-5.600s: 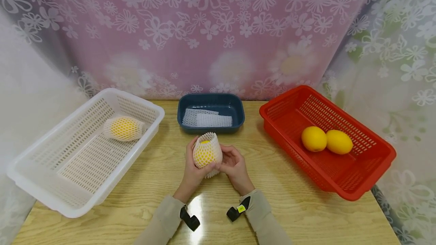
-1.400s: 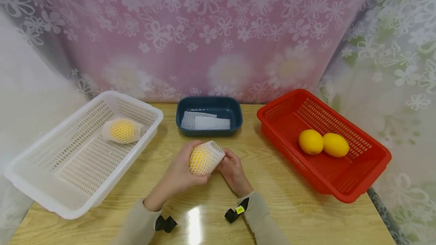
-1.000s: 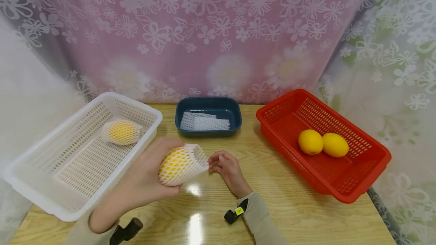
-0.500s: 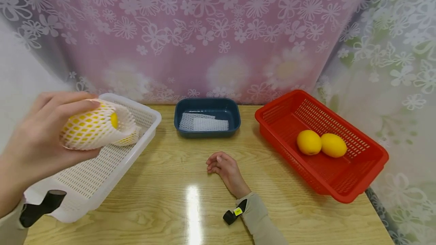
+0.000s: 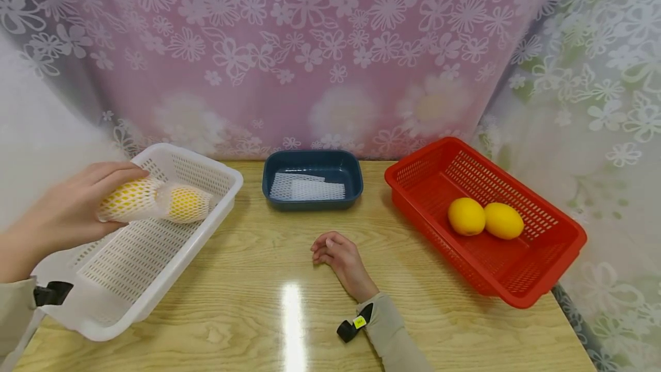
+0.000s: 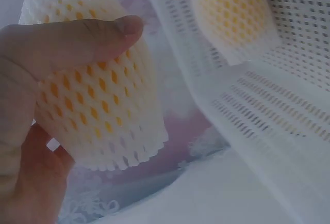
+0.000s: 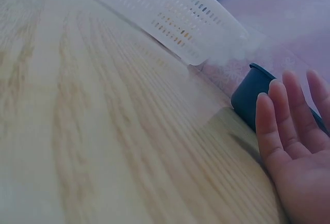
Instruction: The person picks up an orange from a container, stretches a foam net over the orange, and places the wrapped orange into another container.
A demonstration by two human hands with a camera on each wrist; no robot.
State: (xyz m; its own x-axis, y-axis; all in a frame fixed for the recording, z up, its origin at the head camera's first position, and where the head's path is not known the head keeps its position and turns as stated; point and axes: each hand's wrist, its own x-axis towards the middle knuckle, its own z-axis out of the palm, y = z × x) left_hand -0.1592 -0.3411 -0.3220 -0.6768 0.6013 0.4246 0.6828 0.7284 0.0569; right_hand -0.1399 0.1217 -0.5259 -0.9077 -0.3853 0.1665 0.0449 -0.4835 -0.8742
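Over white basket point(image 5: 181, 252), left hand point(image 5: 72, 208) grips netted fruit point(image 5: 129, 201), held lower than half-second ago; right hand point(image 5: 342, 260), relaxed and unmoved, fingers loosely curled, near blue tray point(image 5: 312, 205).

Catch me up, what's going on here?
A person's left hand grips a netted fruit at the white basket, where another wrapped one lies. The right hand holds nothing, fingers loosely curled. Two bare fruits sit in the red basket, and flat nets lie in the blue tray.
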